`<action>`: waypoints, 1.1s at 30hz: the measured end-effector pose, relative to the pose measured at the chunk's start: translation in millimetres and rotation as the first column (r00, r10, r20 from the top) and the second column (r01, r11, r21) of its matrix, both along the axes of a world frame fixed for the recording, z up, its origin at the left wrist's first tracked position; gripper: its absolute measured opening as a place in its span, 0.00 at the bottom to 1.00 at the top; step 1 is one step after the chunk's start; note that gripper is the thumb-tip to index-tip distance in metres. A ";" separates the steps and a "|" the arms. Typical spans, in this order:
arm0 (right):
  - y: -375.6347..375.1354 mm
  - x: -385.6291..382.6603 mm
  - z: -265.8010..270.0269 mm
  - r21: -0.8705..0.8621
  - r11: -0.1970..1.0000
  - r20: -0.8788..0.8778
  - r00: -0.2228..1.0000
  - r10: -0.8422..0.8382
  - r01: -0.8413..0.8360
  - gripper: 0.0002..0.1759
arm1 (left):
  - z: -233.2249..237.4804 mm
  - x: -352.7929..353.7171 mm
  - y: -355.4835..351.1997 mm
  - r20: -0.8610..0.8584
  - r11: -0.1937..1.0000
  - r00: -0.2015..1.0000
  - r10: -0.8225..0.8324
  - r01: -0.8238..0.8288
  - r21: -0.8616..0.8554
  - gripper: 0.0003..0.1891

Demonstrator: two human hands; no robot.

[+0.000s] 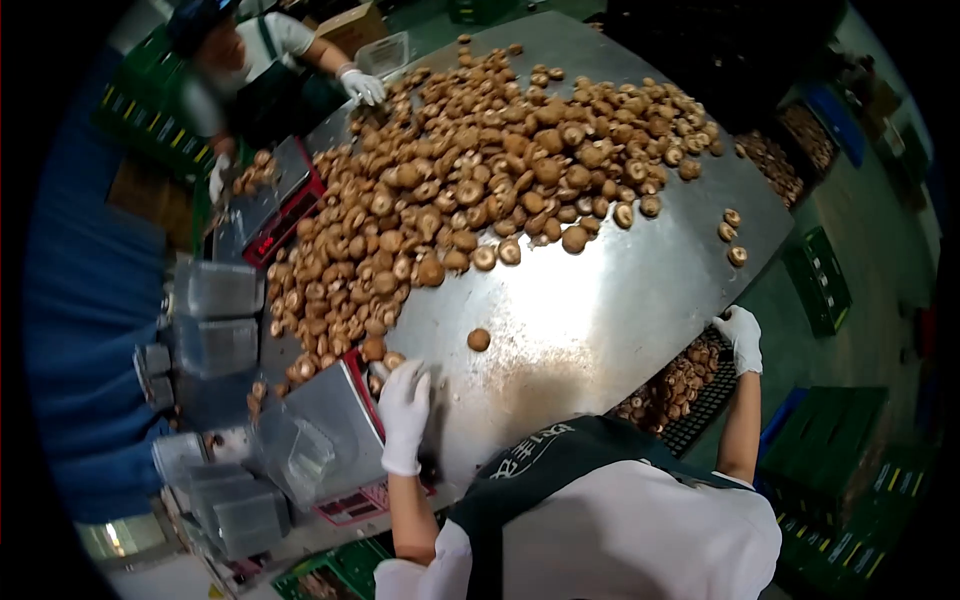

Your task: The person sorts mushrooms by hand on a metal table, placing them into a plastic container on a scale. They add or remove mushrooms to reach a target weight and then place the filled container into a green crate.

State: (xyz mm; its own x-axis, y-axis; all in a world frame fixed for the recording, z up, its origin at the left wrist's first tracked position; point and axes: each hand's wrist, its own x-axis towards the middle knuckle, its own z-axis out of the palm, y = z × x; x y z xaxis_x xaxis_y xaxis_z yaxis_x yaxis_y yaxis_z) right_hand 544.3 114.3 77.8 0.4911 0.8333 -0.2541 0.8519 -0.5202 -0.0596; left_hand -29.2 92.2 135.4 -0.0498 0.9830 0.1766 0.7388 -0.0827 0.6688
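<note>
Brown mushrooms [450,190] lie in a large heap across the metal table [560,330]. My left hand [405,410], in a white glove, is at the table's left edge beside the red-edged scale [362,400]; its fingertips are near a few mushrooms, fingers close together, and any grip is hidden. A clear plastic tray [305,450] sits on that scale. My right hand [740,338], also gloved, is at the table's right edge, above a black crate [700,425] with small mushrooms; its fingers are partly hidden. One mushroom [479,340] lies alone between my hands.
A co-worker [270,60] in white gloves stands across the table at the upper left, by another red scale [285,220]. Stacked clear trays [218,345] stand at the left. Green crates [818,280] are on the floor at the right, with more stacked lower right.
</note>
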 end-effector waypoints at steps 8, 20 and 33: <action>116.4 -155.6 38.3 0.363 0.877 -0.354 0.824 0.442 -0.315 0.20 | -19.8 -26.0 70.4 -0.268 0.982 0.963 -0.016 -0.036 -0.188 0.35; 399.7 -359.2 58.1 0.511 0.556 0.135 0.700 0.701 -0.656 0.43 | -5.7 -72.5 279.3 -0.446 0.974 0.889 0.107 -0.183 -0.132 0.50; 306.8 -372.6 11.3 0.749 0.307 0.188 0.633 0.751 -0.587 0.28 | -58.1 -8.6 287.2 -0.191 0.999 0.981 0.031 -0.026 0.027 0.39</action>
